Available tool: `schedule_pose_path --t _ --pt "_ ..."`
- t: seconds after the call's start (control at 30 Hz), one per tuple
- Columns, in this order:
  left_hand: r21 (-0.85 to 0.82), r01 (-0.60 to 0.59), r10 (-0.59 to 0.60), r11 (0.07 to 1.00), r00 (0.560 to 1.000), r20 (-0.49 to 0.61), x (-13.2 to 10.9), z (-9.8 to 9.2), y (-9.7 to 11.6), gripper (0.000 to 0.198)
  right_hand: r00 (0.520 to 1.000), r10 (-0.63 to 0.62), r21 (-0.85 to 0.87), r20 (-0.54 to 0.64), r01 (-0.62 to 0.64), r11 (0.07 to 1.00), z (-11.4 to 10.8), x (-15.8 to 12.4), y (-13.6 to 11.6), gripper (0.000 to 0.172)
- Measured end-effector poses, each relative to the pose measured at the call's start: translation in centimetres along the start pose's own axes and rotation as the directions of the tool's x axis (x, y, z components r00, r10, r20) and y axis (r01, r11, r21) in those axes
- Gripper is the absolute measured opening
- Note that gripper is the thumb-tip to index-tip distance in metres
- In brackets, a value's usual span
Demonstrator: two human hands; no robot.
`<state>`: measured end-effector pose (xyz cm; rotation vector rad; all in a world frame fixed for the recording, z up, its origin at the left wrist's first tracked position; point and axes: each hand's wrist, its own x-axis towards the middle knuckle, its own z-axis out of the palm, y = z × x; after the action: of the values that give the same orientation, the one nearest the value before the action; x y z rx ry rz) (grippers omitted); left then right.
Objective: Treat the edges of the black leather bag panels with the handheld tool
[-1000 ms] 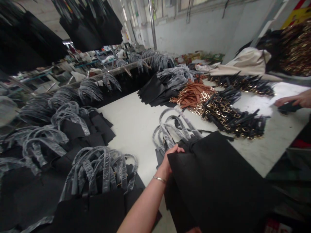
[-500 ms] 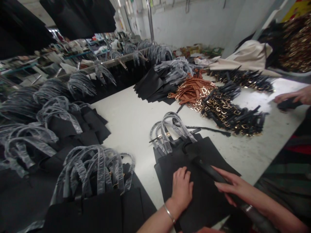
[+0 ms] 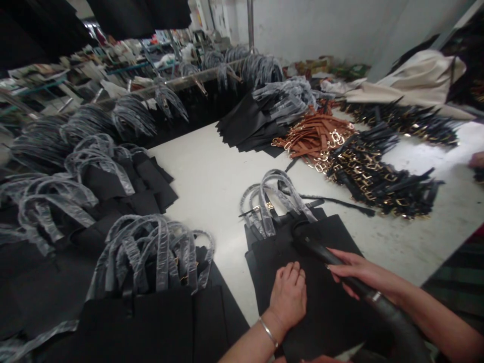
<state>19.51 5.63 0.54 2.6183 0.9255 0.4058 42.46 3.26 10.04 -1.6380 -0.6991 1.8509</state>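
My left hand [image 3: 290, 292], with a silver bangle at the wrist, presses on a black bag [image 3: 321, 307] with its fingers curled together; whether it pinches anything is hidden. My right hand [image 3: 353, 275] is closed around a dark tube-like tool [image 3: 363, 288], whose curved head rests on the upper part of the bag. Plastic-wrapped handles [image 3: 278, 201] rise behind the bag from the bags under it. A thin black strap [image 3: 336, 201] lies on the table behind.
Stacked black bags with wrapped handles [image 3: 151, 252] lie at left. Brown straps [image 3: 313, 136] and black straps with gold buckles [image 3: 381, 176] are piled on the white table [image 3: 189, 166]. Bags hang on a rail behind. Another person's hand [image 3: 477, 160] shows at the right edge.
The view has shifted slightly to the right. Both my hands keep nearly the same places on the bag. The other person's hand has mostly left the frame at the right.
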Motion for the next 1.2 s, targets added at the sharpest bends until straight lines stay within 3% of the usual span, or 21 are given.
schedule_pose_path --t 0.17,0.27,0.33,0.4,0.5,0.67,0.77,0.93,1.03,1.2 --pt "0.008 -0.012 0.012 1.000 1.000 0.012 0.2 -0.2 0.0 0.039 1.000 0.026 -0.007 0.009 -0.026 1.000 0.4 0.2 0.5 0.083" --pt "0.031 -0.010 0.010 0.999 1.000 0.006 0.2 -0.1 0.0 0.039 0.991 -0.122 -0.080 -0.053 0.117 0.990 1.8 0.9 -0.5 0.088" --pt "0.038 -0.001 0.001 0.999 1.000 -0.004 0.2 -0.1 0.1 0.039 0.953 -0.260 -0.135 -0.155 0.240 0.961 2.2 0.7 -1.5 0.092" --pt "0.030 0.000 0.001 1.000 1.000 -0.009 0.1 -0.1 0.1 0.039 0.913 -0.313 -0.148 -0.263 0.283 0.948 1.6 -0.4 -2.2 0.097" --pt "0.008 -0.004 0.004 1.000 1.000 -0.012 0.0 0.1 0.1 0.039 0.919 -0.209 -0.102 -0.333 0.186 0.977 -0.6 -2.9 -1.7 0.100" --pt "-0.008 -0.010 0.010 1.000 1.000 -0.017 0.0 0.4 0.0 0.040 0.970 0.043 0.041 -0.241 -0.035 0.999 -2.4 -4.4 1.9 0.093" --pt "-0.002 -0.028 0.028 1.000 1.000 -0.010 0.1 0.3 -0.1 0.041 0.977 0.042 0.088 -0.211 -0.023 0.996 -1.9 -3.4 2.8 0.088" --pt "-0.011 -0.019 0.018 1.000 1.000 -0.018 0.2 0.1 0.1 0.040 0.971 -0.038 0.106 -0.236 0.065 0.992 -0.9 -1.5 1.8 0.078" --pt "-0.034 0.000 -0.001 0.999 1.000 -0.031 0.0 0.2 0.1 0.040 0.961 -0.074 0.119 -0.265 0.108 0.987 -1.1 -1.6 1.9 0.067" --pt "-0.049 0.006 -0.008 0.999 0.999 -0.041 0.1 0.2 0.2 0.041 0.980 -0.011 0.161 -0.201 0.044 0.986 -2.3 -2.7 3.3 0.049"
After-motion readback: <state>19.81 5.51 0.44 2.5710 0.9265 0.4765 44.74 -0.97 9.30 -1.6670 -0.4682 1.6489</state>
